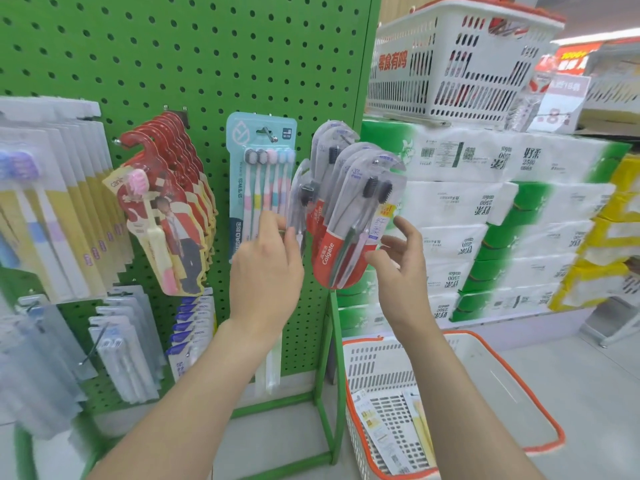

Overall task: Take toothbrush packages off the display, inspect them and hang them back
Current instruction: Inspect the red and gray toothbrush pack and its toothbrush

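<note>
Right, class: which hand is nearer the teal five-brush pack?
Left. The left hand overlaps the lower right of the teal pack; the right hand is beyond the Colgate packs.

The left hand (pixel 266 268) pinched a clear pack (pixel 299 188) at the green pegboard (pixel 173 64); the right hand (pixel 398 268), splayed, hovered just beside the hanging Colgate packs (pixel 330 251).

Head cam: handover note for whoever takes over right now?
Left hand pinches the edge of a clear black-bristle pack, tilted, just left of the hanging Colgate packs.
Right hand open, fingers spread at the right edge of the front one; contact unclear.
Those hang on the green pegboard, right of the teal five-brush pack.
Done: one pack in hand; off its hook or not, unclear.
Left: inspect it, hang it back.
</note>
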